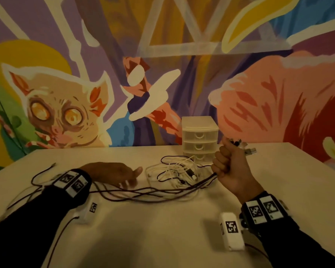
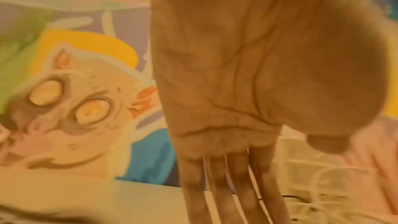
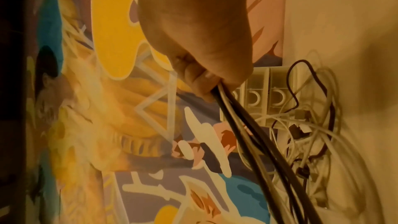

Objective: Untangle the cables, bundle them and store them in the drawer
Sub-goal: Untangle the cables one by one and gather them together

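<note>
My right hand (image 1: 227, 161) is clenched in a fist round a bunch of dark and white cables (image 1: 147, 193), with their plugs (image 1: 244, 147) sticking out above the fist. In the right wrist view the gripped cables (image 3: 247, 130) run down out of that hand (image 3: 200, 76). They stretch left across the table under my left hand (image 1: 124, 176), which hovers palm down with straight fingers (image 2: 234, 186). A loose tangle of white and dark cables (image 1: 178, 171) lies in front of the small white three-drawer unit (image 1: 200, 139), whose drawers are shut.
The pale table (image 1: 162, 233) ends at a painted mural wall (image 1: 66, 105) behind. More dark cable (image 1: 41, 175) trails off at the left edge near my left sleeve. White sensor boxes (image 1: 231, 230) hang from both wrists.
</note>
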### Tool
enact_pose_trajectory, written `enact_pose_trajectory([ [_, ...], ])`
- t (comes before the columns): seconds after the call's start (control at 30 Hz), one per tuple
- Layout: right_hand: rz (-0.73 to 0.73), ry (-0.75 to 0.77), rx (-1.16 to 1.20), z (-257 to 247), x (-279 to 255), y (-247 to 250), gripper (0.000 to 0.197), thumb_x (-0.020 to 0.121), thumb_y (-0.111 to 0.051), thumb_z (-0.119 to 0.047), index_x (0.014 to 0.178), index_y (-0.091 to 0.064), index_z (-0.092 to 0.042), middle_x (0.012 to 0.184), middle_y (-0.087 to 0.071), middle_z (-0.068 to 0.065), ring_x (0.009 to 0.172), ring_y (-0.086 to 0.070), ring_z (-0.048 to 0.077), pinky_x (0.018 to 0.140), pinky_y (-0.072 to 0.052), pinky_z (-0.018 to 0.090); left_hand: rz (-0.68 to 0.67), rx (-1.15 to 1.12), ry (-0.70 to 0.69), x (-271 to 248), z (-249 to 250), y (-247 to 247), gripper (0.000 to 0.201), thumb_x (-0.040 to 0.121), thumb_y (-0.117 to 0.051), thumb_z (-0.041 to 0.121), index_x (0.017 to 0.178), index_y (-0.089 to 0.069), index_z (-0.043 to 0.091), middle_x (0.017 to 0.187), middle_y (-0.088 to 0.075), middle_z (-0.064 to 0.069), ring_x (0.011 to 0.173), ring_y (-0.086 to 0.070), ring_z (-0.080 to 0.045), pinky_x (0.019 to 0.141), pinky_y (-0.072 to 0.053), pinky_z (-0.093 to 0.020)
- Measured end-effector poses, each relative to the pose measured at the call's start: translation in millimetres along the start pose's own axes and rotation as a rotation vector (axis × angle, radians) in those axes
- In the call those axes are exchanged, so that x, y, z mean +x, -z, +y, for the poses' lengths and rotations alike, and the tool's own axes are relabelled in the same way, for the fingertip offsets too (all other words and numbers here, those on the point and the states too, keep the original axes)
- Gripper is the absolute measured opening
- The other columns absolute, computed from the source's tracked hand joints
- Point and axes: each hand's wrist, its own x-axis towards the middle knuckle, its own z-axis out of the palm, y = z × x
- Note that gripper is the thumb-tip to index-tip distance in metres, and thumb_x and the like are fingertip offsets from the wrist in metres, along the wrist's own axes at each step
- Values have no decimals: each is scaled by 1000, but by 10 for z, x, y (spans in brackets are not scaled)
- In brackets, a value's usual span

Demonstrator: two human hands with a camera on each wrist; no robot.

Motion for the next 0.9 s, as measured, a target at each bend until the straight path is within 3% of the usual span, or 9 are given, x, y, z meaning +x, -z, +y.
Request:
enact_pose_trajectory([
  [0.1, -31, -15, -62, -7, -13, -102, 59, 110, -53, -41, 66, -16, -28, 47, -16, -6, 38, -13, 10, 41, -11, 28, 14, -200, -157, 155, 295, -220, 84, 90, -24, 88, 118, -80, 32, 116, -79, 11, 112, -72, -13, 109, -51, -34],
  [0.23, -151, -89, -76, -124, 7, -106, 60, 109, -53, -39, 61, -18, -26, 51, -10, -5, 44, -6, 14, 43, -9, 30, -225, -251, -171, 292, 446, -282, 61, 106, -46, 63, 117, -82, 15, 111, -82, -6, 102, -78, -23, 99, -63, -40],
  [0.3, -205, -140, -116, -154, 46, -74, 62, 108, -56, -39, 62, -17, -26, 55, -6, -4, 45, -5, 14, 46, -8, 32, -68, -229, -121, 397, 404, -228, 47, 107, -56, 51, 113, -78, 9, 103, -82, -9, 82, -78, -21, 83, -67, -39],
  [0.4, -216, -161, -126, -124, 118, 10, 63, 108, -57, -41, 60, -20, -25, 54, -6, -4, 45, -5, 14, 47, -7, 33, 298, -144, -100, 639, 353, -200, 30, 99, -73, 44, 115, -65, 20, 103, -77, -1, 72, -72, -15, 63, -63, -31],
  [0.53, -160, -167, -116, -15, 176, 183, 62, 107, -56, -40, 58, -22, -26, 54, -7, -3, 45, -3, 15, 47, -7, 33, 310, 211, -21, 907, 350, -228, 52, 91, -77, 59, 134, -57, 41, 114, -68, 12, 101, -64, -15, 92, -54, -38],
  [0.6, -123, -174, -129, 25, 181, 256, 62, 106, -57, -40, 59, -19, -26, 55, -6, -3, 45, -3, 15, 47, -7, 33, 316, 305, 35, 1025, 290, -209, 39, 93, -73, 59, 128, -68, 42, 114, -61, 12, 107, -60, -16, 99, -52, -39],
  [0.73, -51, -149, -131, 58, 236, 304, 62, 106, -60, -40, 60, -20, -25, 54, -9, -3, 46, -5, 15, 44, -8, 31, 507, -96, -228, 1148, 205, -82, 5, 98, -75, 41, 101, -79, 40, 111, -75, 16, 102, -66, -5, 100, -56, -39],
  [0.83, -15, -123, -145, 82, 277, 294, 60, 105, -61, -41, 63, -22, -25, 55, -11, -4, 47, -5, 14, 44, -8, 31, 708, -479, -354, 1128, 401, -9, 14, 99, -77, 27, 102, -81, 39, 106, -79, 19, 104, -71, -2, 95, -56, -26],
  [0.9, -4, -98, -176, 94, 288, 258, 56, 104, -63, -42, 65, -27, -24, 57, -11, -3, 48, -5, 14, 44, -9, 31, 677, -793, -395, 1110, 645, -54, 22, 100, -73, 12, 111, -81, 29, 100, -82, 6, 95, -78, -13, 90, -61, -32],
])
